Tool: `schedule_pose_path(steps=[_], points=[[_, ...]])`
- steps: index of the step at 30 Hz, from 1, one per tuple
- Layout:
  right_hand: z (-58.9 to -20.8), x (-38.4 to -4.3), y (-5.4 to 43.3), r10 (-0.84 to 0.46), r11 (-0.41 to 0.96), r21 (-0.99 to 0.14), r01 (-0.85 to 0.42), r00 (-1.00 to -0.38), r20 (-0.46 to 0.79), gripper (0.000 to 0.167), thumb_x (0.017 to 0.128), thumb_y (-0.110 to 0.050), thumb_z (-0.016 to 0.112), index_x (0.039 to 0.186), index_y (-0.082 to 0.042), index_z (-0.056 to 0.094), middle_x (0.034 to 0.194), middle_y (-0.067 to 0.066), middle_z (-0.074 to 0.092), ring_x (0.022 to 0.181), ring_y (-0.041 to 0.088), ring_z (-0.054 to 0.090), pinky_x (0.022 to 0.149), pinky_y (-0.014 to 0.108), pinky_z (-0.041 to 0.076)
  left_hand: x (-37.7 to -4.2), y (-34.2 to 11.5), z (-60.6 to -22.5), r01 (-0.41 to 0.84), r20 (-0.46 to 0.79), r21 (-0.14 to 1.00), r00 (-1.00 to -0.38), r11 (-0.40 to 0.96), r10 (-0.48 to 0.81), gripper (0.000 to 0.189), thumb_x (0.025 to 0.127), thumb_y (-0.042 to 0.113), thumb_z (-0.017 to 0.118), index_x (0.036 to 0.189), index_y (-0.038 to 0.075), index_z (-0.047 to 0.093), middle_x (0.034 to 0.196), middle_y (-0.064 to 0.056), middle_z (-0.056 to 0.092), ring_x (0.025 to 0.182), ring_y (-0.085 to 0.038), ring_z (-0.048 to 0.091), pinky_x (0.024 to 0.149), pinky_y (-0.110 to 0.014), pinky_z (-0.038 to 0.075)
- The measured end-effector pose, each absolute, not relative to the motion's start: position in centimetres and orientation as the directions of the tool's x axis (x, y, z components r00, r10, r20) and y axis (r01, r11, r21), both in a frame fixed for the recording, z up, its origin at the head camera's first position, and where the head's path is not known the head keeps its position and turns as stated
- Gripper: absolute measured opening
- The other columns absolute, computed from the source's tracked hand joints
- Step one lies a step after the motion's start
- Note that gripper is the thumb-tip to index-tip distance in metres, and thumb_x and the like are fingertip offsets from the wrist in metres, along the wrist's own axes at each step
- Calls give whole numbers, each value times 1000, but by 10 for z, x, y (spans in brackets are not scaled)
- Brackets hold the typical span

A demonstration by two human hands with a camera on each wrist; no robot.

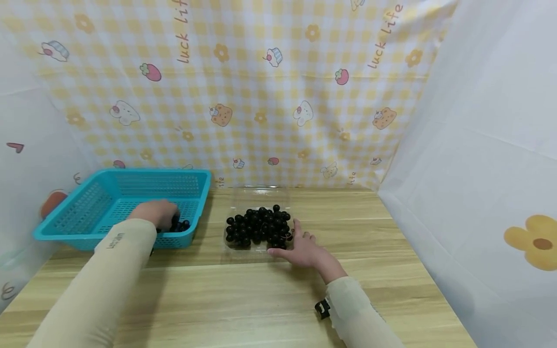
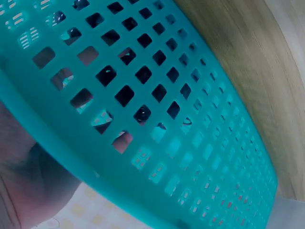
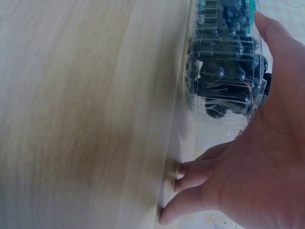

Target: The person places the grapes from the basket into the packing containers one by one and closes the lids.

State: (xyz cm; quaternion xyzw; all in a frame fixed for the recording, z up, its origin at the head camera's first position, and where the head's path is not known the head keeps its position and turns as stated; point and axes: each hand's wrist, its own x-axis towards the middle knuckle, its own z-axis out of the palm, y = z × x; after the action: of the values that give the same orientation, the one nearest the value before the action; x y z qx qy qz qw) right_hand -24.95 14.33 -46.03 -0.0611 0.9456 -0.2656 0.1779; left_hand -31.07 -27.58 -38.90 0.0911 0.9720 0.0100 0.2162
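Note:
Inside the blue basket (image 1: pixel 202 203), toward its near right side, my left hand (image 1: pixel 156 212) reaches down among dark grapes (image 1: pixel 182 226). Its fingertips are hidden, so its hold on them is unclear. Through the basket wall (image 2: pixel 162 181) in the left wrist view, dark round grapes (image 2: pixel 125 95) show in the holes. A clear plastic box (image 3: pixel 198 100) heaped with dark grapes (image 1: pixel 258 226) stands right of the basket. At its right side my right hand (image 1: pixel 304 249) is spread, thumb by the near rim. In the right wrist view its fingers (image 3: pixel 190 198) reach down to the tabletop.
The box's clear lid (image 1: pixel 261 197) is raised behind the grapes. A wooden tabletop (image 1: pixel 243 304) lies beneath everything. A yellow checked cloth (image 1: pixel 261 96) hangs at the back, with white cloths (image 1: pixel 478 121) at both sides.

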Motion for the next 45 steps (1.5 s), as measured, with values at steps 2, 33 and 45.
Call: schedule_pose_path(steps=[2,33,45], points=[[-460,-250,143,-213,851,-524,-23,-928,-305,139,80,-91,63,172,-19,-13,171,38,17,161,56,17,120,76,33,-314,-281,-387,197,-406,58,-891,979,203,30,94,-2,67,122,5,75,115,-19,72,93,-31,60,77,-45,55],[-456,-251,145,-191,863,-505,-12,-933,-304,138,81,-90,64,172,-19,-12,171,37,19,161,55,18,118,83,28,-289,-158,-261,434,-89,-12,-898,901,432,40,88,39,78,125,22,79,114,-6,78,89,-23,69,72,-44,57],[-457,-251,144,-190,854,-521,0,-931,-311,140,79,-91,65,172,-20,-11,172,37,19,160,55,21,116,79,35,-274,-94,-311,517,-114,154,-837,842,535,48,91,39,79,134,18,76,128,-4,77,112,-25,73,96,-49,61]])
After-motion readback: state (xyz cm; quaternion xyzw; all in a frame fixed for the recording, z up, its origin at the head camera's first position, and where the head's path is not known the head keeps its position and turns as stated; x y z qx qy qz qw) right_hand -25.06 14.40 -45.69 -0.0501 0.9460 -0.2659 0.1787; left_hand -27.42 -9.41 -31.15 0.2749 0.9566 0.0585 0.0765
